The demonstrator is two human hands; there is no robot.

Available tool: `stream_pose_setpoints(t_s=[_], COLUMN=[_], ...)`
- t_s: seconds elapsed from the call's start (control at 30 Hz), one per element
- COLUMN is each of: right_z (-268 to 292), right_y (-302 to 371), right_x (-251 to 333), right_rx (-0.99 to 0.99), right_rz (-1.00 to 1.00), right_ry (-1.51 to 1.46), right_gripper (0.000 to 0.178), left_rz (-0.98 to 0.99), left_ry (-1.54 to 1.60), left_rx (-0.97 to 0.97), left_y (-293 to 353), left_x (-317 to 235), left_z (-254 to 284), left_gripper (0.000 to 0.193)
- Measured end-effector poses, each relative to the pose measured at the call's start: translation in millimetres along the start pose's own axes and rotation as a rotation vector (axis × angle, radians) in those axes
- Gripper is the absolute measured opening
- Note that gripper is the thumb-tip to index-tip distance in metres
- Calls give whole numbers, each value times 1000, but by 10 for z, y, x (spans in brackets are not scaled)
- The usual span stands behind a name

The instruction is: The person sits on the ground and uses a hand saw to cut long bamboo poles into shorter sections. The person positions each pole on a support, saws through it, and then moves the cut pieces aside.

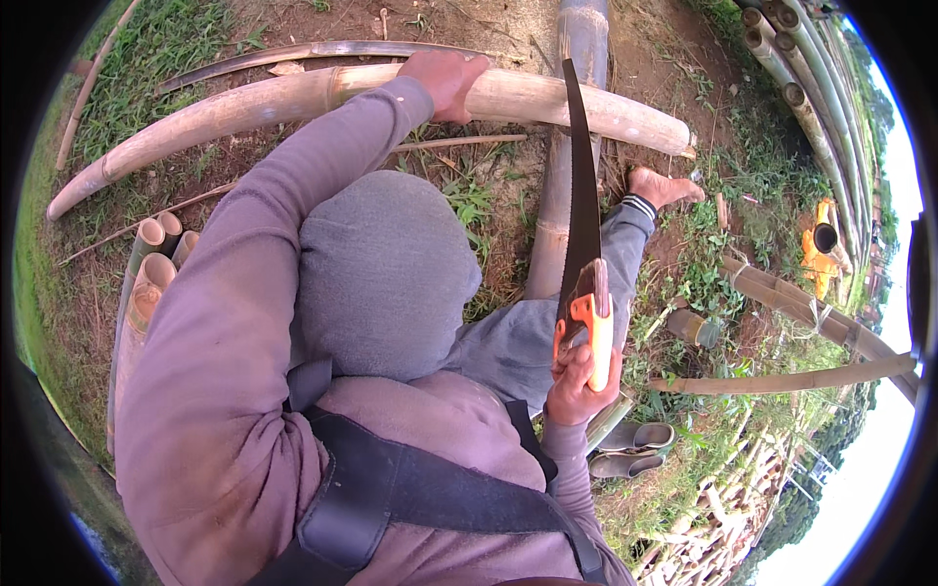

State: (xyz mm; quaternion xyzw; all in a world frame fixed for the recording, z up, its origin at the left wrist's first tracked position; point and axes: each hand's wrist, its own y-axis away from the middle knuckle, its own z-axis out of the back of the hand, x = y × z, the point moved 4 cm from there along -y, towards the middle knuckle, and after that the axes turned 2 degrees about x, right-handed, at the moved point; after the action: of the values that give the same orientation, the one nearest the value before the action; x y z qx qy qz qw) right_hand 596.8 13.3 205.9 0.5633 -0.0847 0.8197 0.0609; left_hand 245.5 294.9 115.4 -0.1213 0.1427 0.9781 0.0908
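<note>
My left hand [447, 83] is wrapped over a thick pale bamboo pole [234, 109], which lies across in front of me. A darker bamboo pole [549, 259] runs beneath it, near its right end. In my right hand [584, 389] is a handsaw [583, 186] with an orange and white handle, fingers closed round the grip. Its long dark blade points away from me and overlaps the pale pole in the picture; whether it touches, I cannot tell. My grey-trousered knee [386, 273] is bent between my arms, and my bare foot [664, 188] rests beyond the darker pole.
Cut bamboo tubes [151, 278] stand at the left. A split bamboo strip [313, 49] lies beyond the pale pole. To the right are stacked bamboo poles [831, 127], a yellow-orange object [819, 254], a jar [692, 327], dark shoes [633, 449] and a heap of bamboo pieces [718, 513].
</note>
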Motion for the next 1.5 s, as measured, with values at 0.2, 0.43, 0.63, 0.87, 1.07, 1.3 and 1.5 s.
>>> stream_pose_setpoints(t_s=[0.2, 0.43, 0.63, 0.87, 1.07, 1.3, 1.5], right_z=[-695, -612, -261, -1222, -79, -942, -674], right_y=[-1185, -894, -300, -1801, 100, -1276, -765], right_x=[-147, 12, -68, 101, 63, -87, -29], right_rx=[18, 6, 8, 32, -29, -13, -23], right_rz=[142, 54, 64, 80, -8, 37, 137], right_ry=[194, 49, -15, 28, -149, -49, 66], right_gripper=[21, 20, 26, 19, 32, 19, 26], left_rz=[-5, 10, -14, -11, 0, -39, -1], left_ry=[5, -35, -47, -13, -27, -53, -46], left_rx=[-27, 2, -36, 10, 3, -68, -34], left_y=[-20, -65, -5, -19, -45, -89, -88], left_x=[-60, 65, -16, -47, 3, -83, 107], left_z=[-22, 43, -36, 32, -55, -64, -41], left_gripper=[70, 73, 69, 85, 83, 70, 81])
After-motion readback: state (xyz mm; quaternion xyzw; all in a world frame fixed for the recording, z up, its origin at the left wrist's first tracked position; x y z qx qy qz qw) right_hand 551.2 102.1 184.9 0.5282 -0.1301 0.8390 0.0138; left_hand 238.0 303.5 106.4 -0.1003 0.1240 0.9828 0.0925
